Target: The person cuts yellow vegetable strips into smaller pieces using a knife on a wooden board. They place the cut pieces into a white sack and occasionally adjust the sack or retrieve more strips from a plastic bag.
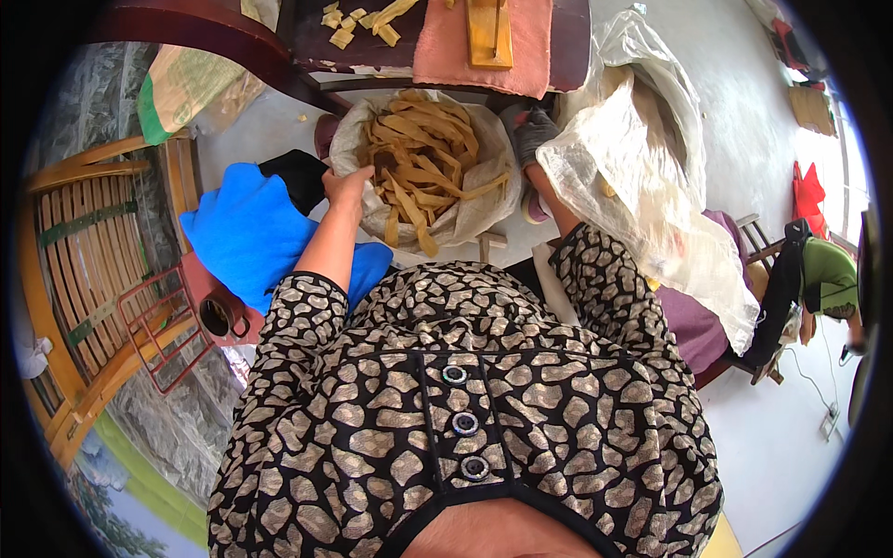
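A white woven sack (497, 139) stands open on the floor before me, its rim rolled down. Long tan dried strips (425, 153) fill it, and some hang over the near rim. My left hand (349, 185) grips the rim on the left side, thumb toward the inside. On the other side of the sack is my right hand (536, 136), in a grey glove, close to the rim and below the table edge. Its fingers are partly hidden, so what it holds is unclear. A second, translucent white plastic sack (628, 160) lies against my right forearm.
Above the sack, a dark table (370, 59) bears cut yellowish pieces (342, 36), a pink towel (446, 49) and a wooden block with a metal bar (488, 38). Blue cloth (251, 223), a mug (222, 314) and a slatted wooden chair (98, 258) are at left. A person in green (827, 275) is at right.
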`<state>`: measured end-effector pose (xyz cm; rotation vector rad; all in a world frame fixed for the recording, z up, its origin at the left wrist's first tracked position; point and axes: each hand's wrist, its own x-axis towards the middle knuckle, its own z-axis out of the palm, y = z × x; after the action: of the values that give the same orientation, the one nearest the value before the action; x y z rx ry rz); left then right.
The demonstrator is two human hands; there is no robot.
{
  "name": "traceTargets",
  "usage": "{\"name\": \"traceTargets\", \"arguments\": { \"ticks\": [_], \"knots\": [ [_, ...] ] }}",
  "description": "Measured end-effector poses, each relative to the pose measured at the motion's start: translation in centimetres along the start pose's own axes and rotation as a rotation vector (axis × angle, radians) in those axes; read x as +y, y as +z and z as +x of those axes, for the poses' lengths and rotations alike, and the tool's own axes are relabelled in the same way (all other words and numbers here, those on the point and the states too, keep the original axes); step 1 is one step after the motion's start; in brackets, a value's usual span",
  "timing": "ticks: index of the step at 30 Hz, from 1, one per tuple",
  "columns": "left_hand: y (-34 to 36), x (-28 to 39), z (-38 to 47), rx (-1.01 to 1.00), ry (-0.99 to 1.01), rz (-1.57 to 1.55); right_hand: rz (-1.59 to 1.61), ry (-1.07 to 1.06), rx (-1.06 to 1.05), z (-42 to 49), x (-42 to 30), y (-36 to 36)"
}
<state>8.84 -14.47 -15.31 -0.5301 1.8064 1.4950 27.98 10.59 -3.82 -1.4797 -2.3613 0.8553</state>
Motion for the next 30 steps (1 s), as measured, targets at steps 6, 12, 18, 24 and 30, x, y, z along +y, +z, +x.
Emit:
{"name": "traceTargets", "arguments": {
  "ticks": [6,12,18,24,30],
  "knots": [
    [-1.2,-4.1,3.4,0.035,-0.171,0.127,-0.088,0.357,-0.474,-2.7,3.7,2.0],
    [1.8,3.4,-6.9,-0.156,0.227,0.224,-0.062,0.300,-0.578,-1.6,1.6,3.7],
    [-1.3,5.6,-12.0,-0.179,0.272,-0.116,0.430,0.470,-0.495,0.9,-1.4,-6.7],
    [-0.7,8.4,-13.9,-0.254,0.357,-0.225,0.582,0.707,-0.174,1.0,0.0,-7.9],
    [-1.3,13.5,-11.8,-0.260,0.316,-0.271,0.823,0.671,-0.224,1.4,-4.2,-9.1]
  ]
}}
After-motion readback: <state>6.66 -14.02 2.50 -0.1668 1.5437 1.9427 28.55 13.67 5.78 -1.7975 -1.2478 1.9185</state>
